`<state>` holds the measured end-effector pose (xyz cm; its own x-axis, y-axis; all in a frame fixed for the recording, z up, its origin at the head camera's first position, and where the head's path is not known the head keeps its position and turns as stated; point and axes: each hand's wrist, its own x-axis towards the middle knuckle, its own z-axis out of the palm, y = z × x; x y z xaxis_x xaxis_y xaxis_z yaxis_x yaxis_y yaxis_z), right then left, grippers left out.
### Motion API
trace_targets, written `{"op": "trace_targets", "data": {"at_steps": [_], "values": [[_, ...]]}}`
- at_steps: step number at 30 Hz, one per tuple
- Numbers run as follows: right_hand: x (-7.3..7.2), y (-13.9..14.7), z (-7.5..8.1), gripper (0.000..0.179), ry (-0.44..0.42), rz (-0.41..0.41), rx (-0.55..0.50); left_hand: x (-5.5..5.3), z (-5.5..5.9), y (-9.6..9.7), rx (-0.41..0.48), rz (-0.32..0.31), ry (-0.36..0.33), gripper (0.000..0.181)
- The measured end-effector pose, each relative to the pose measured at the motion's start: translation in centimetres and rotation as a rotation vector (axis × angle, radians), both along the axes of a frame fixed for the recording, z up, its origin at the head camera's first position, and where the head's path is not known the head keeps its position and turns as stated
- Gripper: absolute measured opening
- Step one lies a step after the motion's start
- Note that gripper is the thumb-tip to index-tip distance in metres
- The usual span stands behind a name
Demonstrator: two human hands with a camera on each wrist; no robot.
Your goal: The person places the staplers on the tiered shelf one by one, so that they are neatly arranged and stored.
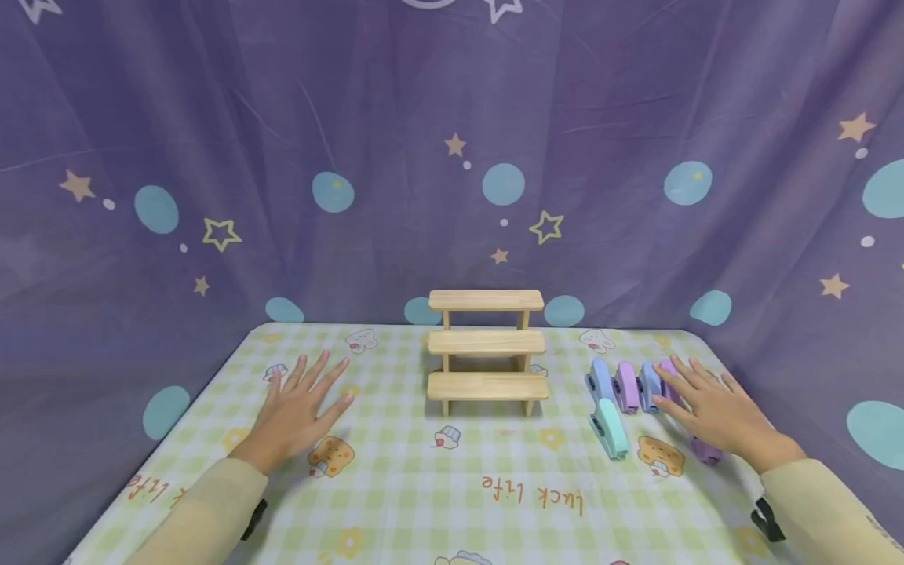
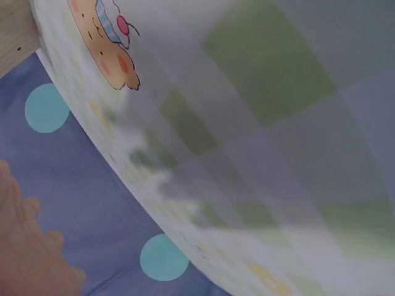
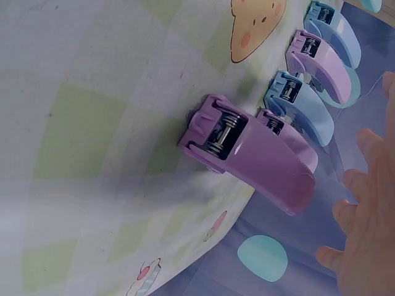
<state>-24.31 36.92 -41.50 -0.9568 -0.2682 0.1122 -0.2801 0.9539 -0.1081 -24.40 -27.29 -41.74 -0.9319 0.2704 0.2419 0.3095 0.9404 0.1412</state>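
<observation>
My left hand [image 1: 293, 408] hovers over the left side of the table with fingers spread, holding nothing; its shadow falls on the cloth in the left wrist view. On the right, my right hand [image 1: 720, 408] is spread above several small pastel staplers and partly hides them in the head view. A blue stapler [image 1: 599, 381], a lilac one [image 1: 625, 387] and another blue one [image 1: 649, 386] stand in a row, with a purple stapler [image 3: 302, 148] at its end. Nearer me are a mint stapler [image 1: 609, 429] and another purple one [image 3: 265, 160].
A three-step wooden stand [image 1: 487, 386] is at the back middle of the table, between the hands. Green-and-white checked cloth [image 1: 395, 486] with printed cartoons covers the table. Behind it hangs a purple curtain [image 1: 395, 235] with stars and dots.
</observation>
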Motion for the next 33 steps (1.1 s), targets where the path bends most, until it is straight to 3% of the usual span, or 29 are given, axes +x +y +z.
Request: {"op": "trace_targets", "data": {"at_steps": [8, 19, 28, 33], "values": [[0.0, -0.2, 0.1, 0.071, -0.023, 0.003, -0.047, -0.3, 0.1, 0.6, 0.207, 0.0, -0.096, 0.065], [0.3, -1.0, 0.1, 0.066, -0.095, 0.046, -0.285, -2.1, 0.5, 2.9, 0.625, -0.009, -0.321, 0.066], [0.6, -1.6, 0.0, 0.059, -0.065, 0.096, -0.391, -3.8, 0.6, 6.0, 0.844, -0.115, -0.366, 0.068], [1.0, -2.1, 0.2, 0.056, -0.053, 0.102, -0.419, -4.8, 0.4, 7.7, 0.897, -0.144, -0.36, 0.066]]}}
